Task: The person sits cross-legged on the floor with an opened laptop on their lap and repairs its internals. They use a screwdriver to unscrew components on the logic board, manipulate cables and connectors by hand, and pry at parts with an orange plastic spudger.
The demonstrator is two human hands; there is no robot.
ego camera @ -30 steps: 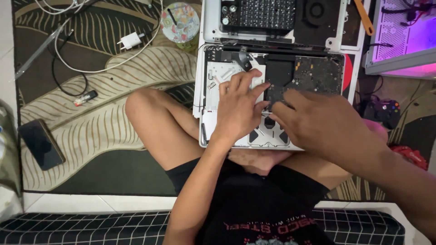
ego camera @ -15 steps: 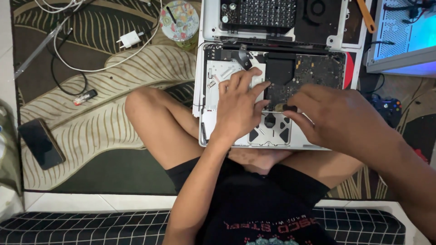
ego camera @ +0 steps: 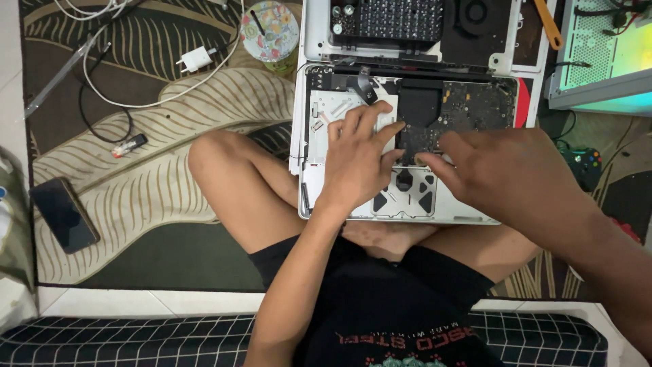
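**Screens and a tin on the floor**

A phone [ego camera: 64,215] lies flat on the leaf-patterned rug at the left, its rectangular screen dark. At the top, beside a white charger, stands a round tin [ego camera: 269,32] with a colourful lid of pink, blue and yellow patches. At the upper right edge a tilted screen [ego camera: 614,51] glows pale green and yellow inside a light frame.

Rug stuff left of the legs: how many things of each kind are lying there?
Black phone: 1
White charger plug: 1
Round colourful tin: 1
Small black and red stick: 1
Total: 4
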